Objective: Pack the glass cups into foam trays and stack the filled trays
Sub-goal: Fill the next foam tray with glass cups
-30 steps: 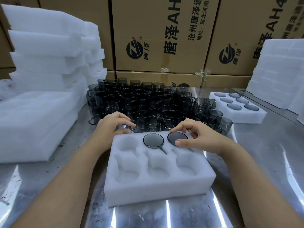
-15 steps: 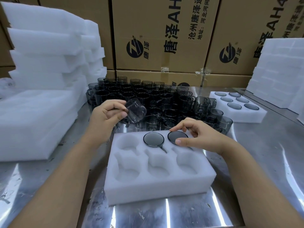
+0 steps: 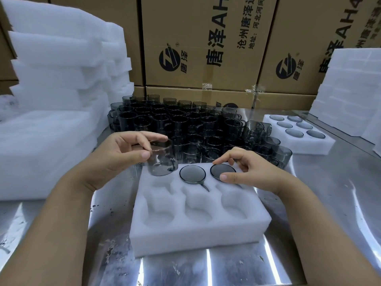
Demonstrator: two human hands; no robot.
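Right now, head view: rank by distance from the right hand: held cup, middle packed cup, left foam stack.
1. Middle packed cup, just left of the right hand.
2. Held cup, in the left hand.
3. Foam stack, far left.

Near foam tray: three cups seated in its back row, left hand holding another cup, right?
No. The head view shows two seated in the foam tray's back row, the middle cup and right cup; the left hand holds another cup.

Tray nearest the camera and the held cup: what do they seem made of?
Foam tray: white foam, matte, soft rounded pockets; likely polyethylene. Held cup: smoky grey glass by its look, glossy, see-through wall with highlights.
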